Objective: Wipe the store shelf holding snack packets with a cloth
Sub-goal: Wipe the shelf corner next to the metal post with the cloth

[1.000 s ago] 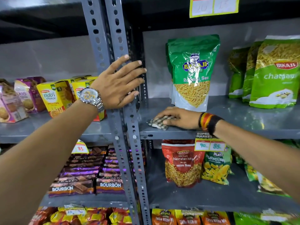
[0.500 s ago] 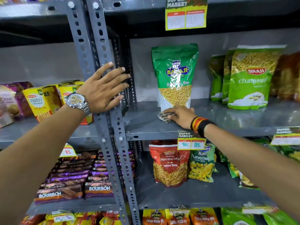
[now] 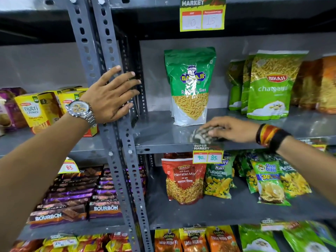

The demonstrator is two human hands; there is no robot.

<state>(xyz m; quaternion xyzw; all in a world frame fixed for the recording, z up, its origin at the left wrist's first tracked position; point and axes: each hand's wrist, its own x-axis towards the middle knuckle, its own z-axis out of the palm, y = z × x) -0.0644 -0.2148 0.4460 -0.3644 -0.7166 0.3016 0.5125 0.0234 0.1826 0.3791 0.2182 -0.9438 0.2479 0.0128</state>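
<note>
Right hand (image 3: 231, 129): fingers flat, together, pressing checked cloth (image 3: 200, 136) onto grey shelf (image 3: 160, 137), near front edge, just before green sev packet (image 3: 190, 86). Motion-blurred. Left hand (image 3: 111, 95): fingers spread, palm flat against slotted upright (image 3: 125, 160). Price tag (image 3: 207, 155) clipped below cloth.

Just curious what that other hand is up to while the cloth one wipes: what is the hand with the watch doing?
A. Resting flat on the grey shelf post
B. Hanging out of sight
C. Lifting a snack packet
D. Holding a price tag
A: the left hand lies open against the post, while the right hand presses the cloth on the shelf.
</note>
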